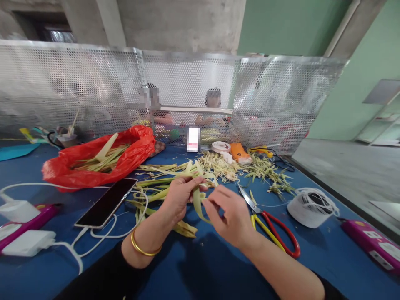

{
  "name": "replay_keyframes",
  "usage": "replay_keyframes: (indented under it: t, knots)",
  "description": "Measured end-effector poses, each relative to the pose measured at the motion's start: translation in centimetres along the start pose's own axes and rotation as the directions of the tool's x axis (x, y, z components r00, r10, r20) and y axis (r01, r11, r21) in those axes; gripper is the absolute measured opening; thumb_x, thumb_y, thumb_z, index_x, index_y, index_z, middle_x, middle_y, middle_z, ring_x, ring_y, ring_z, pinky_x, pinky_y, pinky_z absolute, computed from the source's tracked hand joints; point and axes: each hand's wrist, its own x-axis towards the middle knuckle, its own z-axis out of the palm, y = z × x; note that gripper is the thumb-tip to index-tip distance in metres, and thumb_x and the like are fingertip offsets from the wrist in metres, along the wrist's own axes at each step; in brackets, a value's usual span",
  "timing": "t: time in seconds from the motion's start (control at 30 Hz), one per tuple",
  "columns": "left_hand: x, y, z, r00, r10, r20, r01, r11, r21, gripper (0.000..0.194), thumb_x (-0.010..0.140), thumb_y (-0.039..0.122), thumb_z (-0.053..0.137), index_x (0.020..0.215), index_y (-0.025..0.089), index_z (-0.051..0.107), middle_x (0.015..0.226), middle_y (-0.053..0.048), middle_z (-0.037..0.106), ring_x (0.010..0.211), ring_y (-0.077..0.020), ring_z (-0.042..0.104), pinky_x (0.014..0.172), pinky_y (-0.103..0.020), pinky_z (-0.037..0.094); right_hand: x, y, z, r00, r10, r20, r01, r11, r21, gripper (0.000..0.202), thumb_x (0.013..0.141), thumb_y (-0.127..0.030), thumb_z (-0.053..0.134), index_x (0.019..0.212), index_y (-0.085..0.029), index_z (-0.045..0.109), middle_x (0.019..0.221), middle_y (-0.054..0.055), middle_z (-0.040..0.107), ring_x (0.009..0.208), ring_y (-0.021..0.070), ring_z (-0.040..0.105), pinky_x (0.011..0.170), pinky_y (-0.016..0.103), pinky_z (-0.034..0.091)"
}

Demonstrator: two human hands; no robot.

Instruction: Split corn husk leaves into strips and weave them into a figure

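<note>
We have open blue tabletop [218, 268] at six o'clock, scissors [253, 207] at four. Centrally, our left hand [183, 196] pinches a pale-green leaf strip [196, 201], its upper end hard to make out; whether our right hand [230, 214] grips it, we cannot tell.

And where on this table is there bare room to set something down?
Bare tabletop lies between the forearms and between the scissors, string roll and right power strip. Crowded: beyond the hands, with leaf strips, shavings and tape.
</note>
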Motion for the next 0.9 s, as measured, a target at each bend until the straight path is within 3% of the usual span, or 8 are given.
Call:
replay_keyframes:
  t: [0.07,0.1,0.13,0.2,0.3,0.47,0.73,0.9]
  knots:
    - [-0.1,0.2,-0.1,0.999,-0.021,0.035,0.02,0.999,0.03,0.025,0.063,0.034,0.077,0.073,0.012,0.069,0.059,-0.003,0.064,0.048,-0.0072,0.053,0.038,-0.016,0.024,0.3,0.5,-0.7,0.977,0.018,-0.213,-0.049,0.988,-0.144,0.015,0.087,-0.031,0.053,0.082,-0.019,0.059,0.083,0.006,0.059,0.078,0.0188,0.053,0.072,0.031,0.04]
    - [-0.2,0.2,0.0,0.998,-0.021,0.058,0.017,0.998,0.06,0.025,0.063,0.033,0.077,0.073,0.012,0.069,0.057,-0.001,0.062,0.047,-0.0061,0.05,0.038,-0.016,0.021,0.6,0.9,-0.9,0.962,0.061,-0.265,-0.108,0.98,-0.167,0.018,0.087,-0.035,0.054,0.088,-0.019,0.06,0.088,0.008,0.061,0.082,0.0204,0.054,0.074,0.032,0.04]
    - [-0.2,0.3,0.0,0.997,-0.016,0.077,0.009,0.996,0.09,0.025,0.064,0.034,0.076,0.072,0.012,0.069,0.054,0.0,0.059,0.044,-0.0048,0.046,0.038,-0.017,0.019,0.8,1.3,-1.0,0.959,0.126,-0.255,-0.17,0.973,-0.157,0.021,0.087,-0.039,0.053,0.09,-0.019,0.06,0.089,0.008,0.062,0.082,0.0205,0.054,0.073,0.031,0.04]
    - [-0.3,0.2,0.1,0.995,-0.007,0.097,-0.006,0.991,0.134,0.026,0.064,0.036,0.075,0.07,0.012,0.068,0.047,0.004,0.05,0.041,-0.0034,0.036,0.038,-0.019,0.016,1.2,2.1,-0.9,0.96,0.269,-0.08,-0.275,0.959,-0.07,0.027,0.09,-0.042,0.048,0.08,-0.02,0.059,0.078,0.004,0.062,0.071,0.0171,0.054,0.064,0.027,0.038]
    - [-0.3,-0.3,0.2,0.996,0.06,0.058,-0.069,0.985,0.16,0.029,0.061,0.038,0.078,0.063,0.013,0.063,0.048,0.006,0.046,0.044,-0.0039,0.034,0.043,-0.019,0.023,1.2,2.6,-0.2,0.923,0.361,0.132,-0.372,0.926,0.07,0.034,0.092,-0.042,0.044,0.067,-0.02,0.052,0.06,-0.002,0.053,0.057,0.0121,0.046,0.054,0.024,0.032]
    - [-0.2,-1.0,0.5,0.993,0.117,0.004,-0.115,0.968,0.222,0.029,0.059,0.037,0.078,0.055,0.014,0.06,0.054,0.003,0.053,0.056,-0.0081,0.045,0.055,-0.022,0.034,0.8,2.4,0.2,0.906,0.401,0.133,-0.417,0.899,0.13,0.031,0.088,-0.037,0.05,0.062,-0.02,0.046,0.055,-0.005,0.041,0.052,0.0099,0.035,0.049,0.023,0.025]
    - [0.1,-0.5,0.4,0.993,0.117,-0.028,-0.111,0.979,0.173,0.026,0.056,0.037,0.078,0.054,0.014,0.064,0.047,0.002,0.053,0.048,-0.0075,0.041,0.051,-0.022,0.034,1.3,2.0,-1.2,0.895,0.421,0.15,-0.441,0.887,0.136,0.028,0.084,-0.031,0.055,0.059,-0.019,0.051,0.052,-0.006,0.044,0.052,0.009,0.038,0.05,0.022,0.028]
    - [0.5,-0.2,-0.1,0.994,0.111,-0.016,-0.108,0.984,0.141,0.026,0.058,0.037,0.078,0.063,0.015,0.066,0.051,0.002,0.055,0.05,-0.0085,0.046,0.053,-0.022,0.038,1.4,1.6,-1.7,0.899,0.398,0.182,-0.425,0.893,0.145,0.028,0.085,-0.031,0.054,0.06,-0.019,0.053,0.054,-0.005,0.049,0.052,0.0095,0.04,0.049,0.022,0.029]
